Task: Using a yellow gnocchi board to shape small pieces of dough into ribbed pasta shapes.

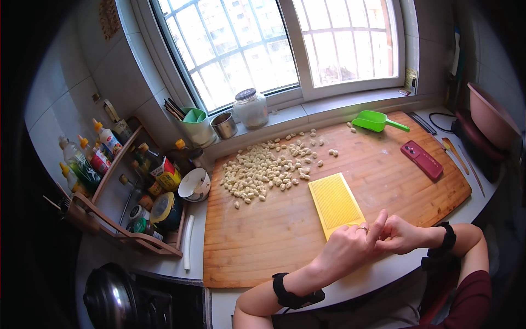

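Observation:
A yellow ridged gnocchi board (335, 199) lies on the large wooden board (254, 238). My left hand (349, 246) is over its near end, and my right hand (396, 234) touches it from the right. The fingers of both hands are bent together; whether something small is between them is hidden. A pile of small ridged dough pieces (263, 168) is spread on the far left of the wooden board, with a few loose ones to its right. A bright green scoop (372, 121) rests at the far edge.
A red phone (422, 160) lies on the board at right, with a knife (456, 158) beside it. At left stand a rack of bottles (119, 164) and a bowl (194, 185). A glass jar (250, 111) and a metal cup (224, 125) stand on the window ledge.

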